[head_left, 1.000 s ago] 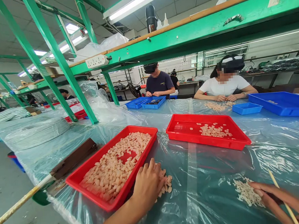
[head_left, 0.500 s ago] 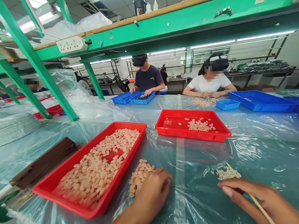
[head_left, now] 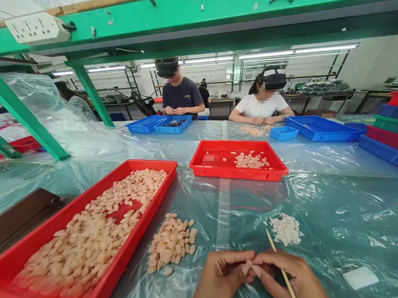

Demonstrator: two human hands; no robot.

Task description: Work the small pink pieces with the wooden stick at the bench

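My left hand (head_left: 222, 274) is closed at the lower middle, pinching a small pale oval piece (head_left: 249, 263) between thumb and fingers. Against it, the fingertips of my right hand (head_left: 297, 270) touch the same piece. A thin pointed wooden stick (head_left: 281, 264) is held in my right hand, its tip pointing up and away. Left of my hands lies a loose heap of pale oval pieces (head_left: 172, 243) on the plastic sheet. Just beyond my right hand sits a small heap of white bits (head_left: 286, 229).
A long red tray (head_left: 137, 236) full of pale pieces stands at left, and another red tray (head_left: 236, 173) holds fewer. A white square (head_left: 360, 277) lies at right. Two co-workers sit opposite beside blue trays (head_left: 324, 129). A green shelf beam (head_left: 192, 18) crosses overhead.
My left hand has left the heap of oval pieces and come right with one piece. My right hand has moved left to meet it, still holding the stick. The view has shifted right.
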